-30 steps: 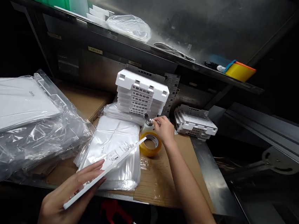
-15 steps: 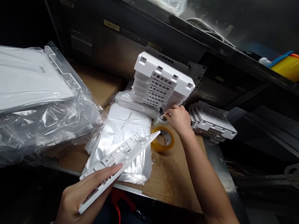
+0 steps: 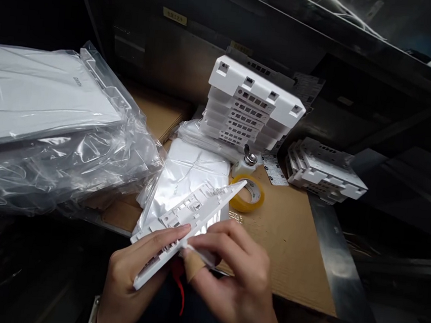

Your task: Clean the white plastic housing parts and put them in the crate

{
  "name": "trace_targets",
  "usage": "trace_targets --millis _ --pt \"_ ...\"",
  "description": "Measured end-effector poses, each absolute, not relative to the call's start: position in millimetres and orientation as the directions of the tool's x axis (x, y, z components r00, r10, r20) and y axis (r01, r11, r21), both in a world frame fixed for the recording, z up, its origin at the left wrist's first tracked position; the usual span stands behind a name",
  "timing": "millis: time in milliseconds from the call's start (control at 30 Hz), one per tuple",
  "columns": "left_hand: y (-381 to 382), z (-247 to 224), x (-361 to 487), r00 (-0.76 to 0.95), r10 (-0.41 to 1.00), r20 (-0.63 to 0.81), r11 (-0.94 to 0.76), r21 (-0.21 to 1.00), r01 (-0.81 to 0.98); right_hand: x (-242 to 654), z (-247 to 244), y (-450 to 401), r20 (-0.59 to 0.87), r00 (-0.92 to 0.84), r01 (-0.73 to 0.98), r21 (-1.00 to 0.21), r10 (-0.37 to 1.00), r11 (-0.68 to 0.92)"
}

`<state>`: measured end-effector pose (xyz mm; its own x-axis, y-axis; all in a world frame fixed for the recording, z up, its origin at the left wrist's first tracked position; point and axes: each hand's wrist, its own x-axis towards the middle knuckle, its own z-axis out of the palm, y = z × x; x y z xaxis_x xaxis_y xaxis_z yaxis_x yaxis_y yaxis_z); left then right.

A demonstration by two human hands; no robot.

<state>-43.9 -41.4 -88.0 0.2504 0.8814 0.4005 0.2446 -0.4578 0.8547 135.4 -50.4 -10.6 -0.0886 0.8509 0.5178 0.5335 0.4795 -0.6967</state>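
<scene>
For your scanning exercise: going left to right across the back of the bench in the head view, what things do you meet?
Bagged white panels → tall stack of white plastic parts → short stack of white plastic parts.

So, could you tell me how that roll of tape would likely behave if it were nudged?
The tape roll lies flat on the cardboard, so it would probably slide rather than roll. It looks thin and hollow, so likely light. Stood on edge, it could roll toward the white panel.
</scene>
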Motion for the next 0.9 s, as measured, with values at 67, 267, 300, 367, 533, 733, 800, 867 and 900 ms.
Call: trace_targets --millis 67,267,300,367,533,733,800,867,900 --pt "-41 -88 -43 0.235 0.886 0.400 -0.451 0.860 0.239 131 -14 -50 0.529 -0.114 0.536 -0.680 0.841 0.501" --pt "-41 -92 -43 0.216 0.887 0.408 -0.453 0.858 0.241 133 -16 -47 0.529 -0.053 0.611 -0.653 0.847 0.447" --pt "-42 -92 -43 0.216 0.889 0.403 -0.448 0.862 0.238 132 -15 -48 0.536 -0.075 0.603 -0.647 0.841 0.466" --pt "-42 -91 -43 0.217 0.898 0.382 -0.428 0.873 0.236 130 -15 -50 0.557 -0.166 0.561 -0.625 0.814 0.543" --pt "-42 -90 -42 0.213 0.899 0.383 -0.429 0.869 0.248 139 -16 -44 0.537 -0.162 0.582 -0.626 0.828 0.519" --pt "-43 -91 -43 0.234 0.894 0.383 -0.438 0.855 0.276 136 -14 -51 0.569 -0.226 0.562 -0.586 0.790 0.583" --pt "-44 -91 -44 0.241 0.892 0.383 -0.442 0.852 0.281 135 -14 -51 0.573 -0.294 0.520 -0.575 0.765 0.631" --pt "-44 -91 -45 0.230 0.893 0.387 -0.443 0.848 0.290 144 -16 -43 0.554 -0.240 0.544 -0.603 0.797 0.583" --pt "-44 -91 -46 0.222 0.895 0.386 -0.439 0.848 0.296 152 -18 -35 0.542 -0.175 0.569 -0.626 0.822 0.534"
